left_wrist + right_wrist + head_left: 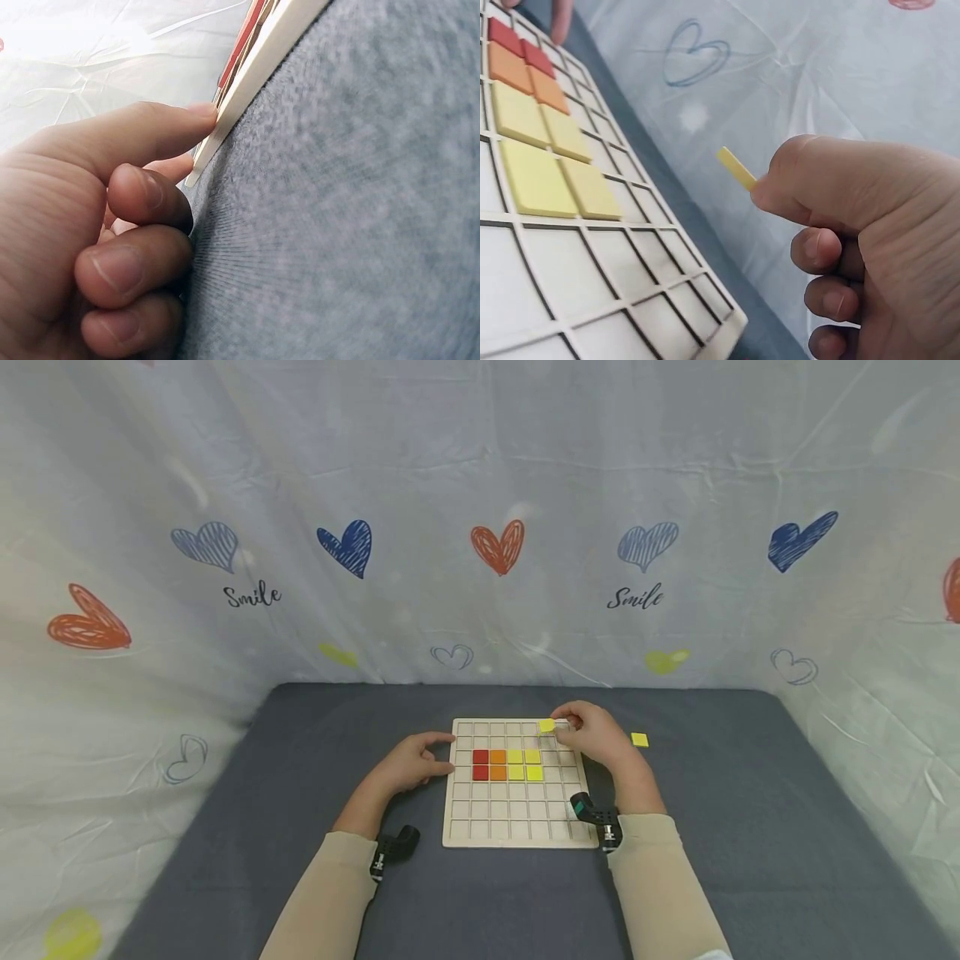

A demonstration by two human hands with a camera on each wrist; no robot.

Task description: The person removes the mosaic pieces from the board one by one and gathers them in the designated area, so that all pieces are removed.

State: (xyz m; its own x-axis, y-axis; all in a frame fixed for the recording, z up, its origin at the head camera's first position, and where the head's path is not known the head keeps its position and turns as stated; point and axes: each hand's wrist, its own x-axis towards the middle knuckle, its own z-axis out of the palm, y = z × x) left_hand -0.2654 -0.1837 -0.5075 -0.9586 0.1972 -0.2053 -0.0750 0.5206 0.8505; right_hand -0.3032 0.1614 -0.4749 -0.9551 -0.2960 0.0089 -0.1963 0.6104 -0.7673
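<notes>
One yellow tile [546, 726], pointing left, right hand [597, 737] pinching

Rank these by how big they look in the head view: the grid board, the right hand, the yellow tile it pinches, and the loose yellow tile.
1. Grid board
2. Right hand
3. Pinched yellow tile and loose yellow tile: too alike to rank.

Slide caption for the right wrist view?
Right hand pinching a yellow tile near a gridded board bearing eight coloured tiles.
</notes>
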